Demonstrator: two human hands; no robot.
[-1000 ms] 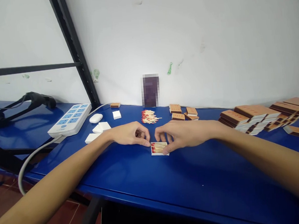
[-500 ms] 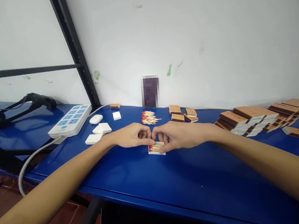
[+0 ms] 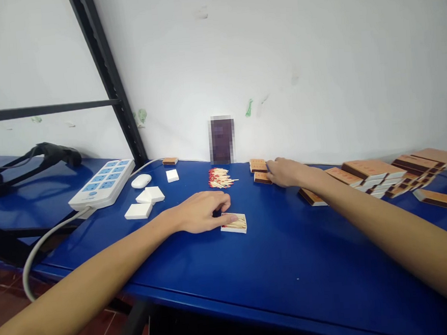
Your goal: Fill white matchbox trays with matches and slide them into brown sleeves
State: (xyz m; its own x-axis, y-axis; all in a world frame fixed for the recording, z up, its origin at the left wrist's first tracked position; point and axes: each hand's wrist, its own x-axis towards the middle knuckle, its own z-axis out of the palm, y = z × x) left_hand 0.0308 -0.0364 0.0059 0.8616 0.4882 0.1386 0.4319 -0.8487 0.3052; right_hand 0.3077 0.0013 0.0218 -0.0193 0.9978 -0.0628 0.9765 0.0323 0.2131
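Observation:
My left hand [image 3: 203, 212] lies over the left end of a small white matchbox tray [image 3: 233, 231]. Its thumb is stretched onto the matches [image 3: 239, 220] inside, and the fingers are bent, with a gap between them and the thumb. My right hand [image 3: 286, 172] is at the back of the table, fingertips down at the right edge of two brown matchbox covers [image 3: 258, 166]. What lies beneath that hand, and whether it grips anything, is hidden. Behind the tray is a pile of loose red-tipped matches [image 3: 220, 178].
Several stacked matchboxes [image 3: 374, 169] stand at the right, one partly behind my right forearm. White trays [image 3: 138, 211], a white rounded object [image 3: 141, 181] and a power strip [image 3: 104, 182] are at the left. A pixelated dark rectangle [image 3: 222, 139] stands by the wall.
My right hand has left the tray and moved back and right to the matchbox covers. My left hand stays at the tray, its thumb over the matches. The view has shifted slightly.

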